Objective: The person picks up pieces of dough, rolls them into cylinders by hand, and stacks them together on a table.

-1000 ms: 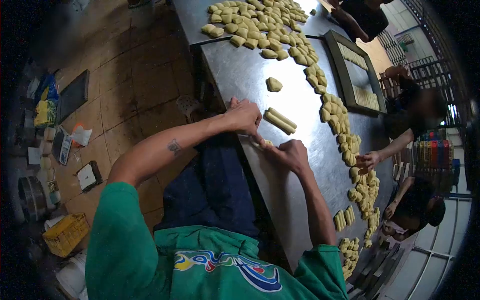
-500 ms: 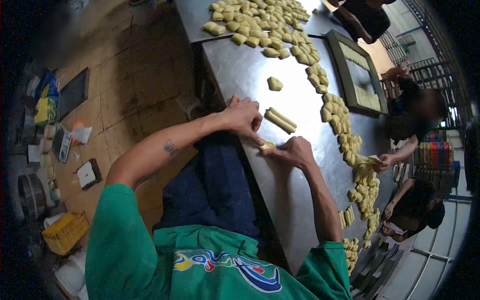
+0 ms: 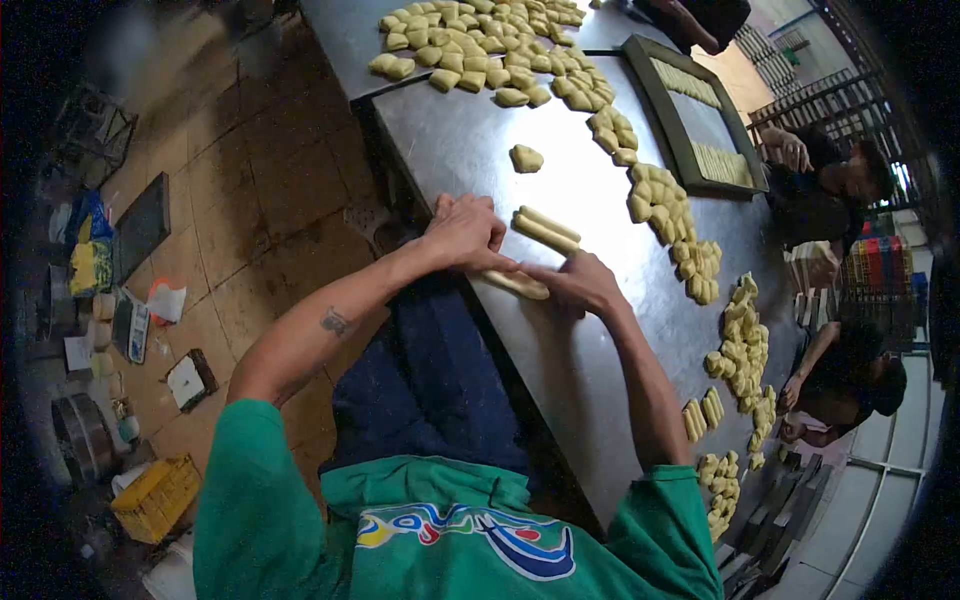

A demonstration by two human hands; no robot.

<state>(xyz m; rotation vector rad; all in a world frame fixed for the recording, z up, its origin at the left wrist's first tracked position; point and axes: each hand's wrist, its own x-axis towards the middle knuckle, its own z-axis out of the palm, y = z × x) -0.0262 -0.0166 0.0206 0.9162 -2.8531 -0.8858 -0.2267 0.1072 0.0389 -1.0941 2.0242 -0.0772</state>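
Observation:
A short dough roll (image 3: 517, 285) lies near the metal table's edge, under both my hands. My left hand (image 3: 465, 235) has its fingers curled, and its thumb rests on the roll's upper left part. From the other side my right hand (image 3: 582, 284) holds the roll near its right end, fingers bent and the index finger reaching toward the left thumb. Two finished-looking dough rolls (image 3: 546, 230) lie side by side just beyond my hands. Farther off sits a single dough lump (image 3: 527, 158).
Many dough pieces (image 3: 480, 45) run in a band across the metal table (image 3: 600, 400). A rectangular tray (image 3: 690, 130) holds rows of rolls. Several co-workers (image 3: 840, 385) are at the far side. A yellow crate (image 3: 158, 498) stands on the floor at left.
The dough under my hands looks longer and more roll-shaped. My left hand has shifted slightly left. A co-worker's hand no longer holds stretched dough over the far pile. The whole view has shifted a little.

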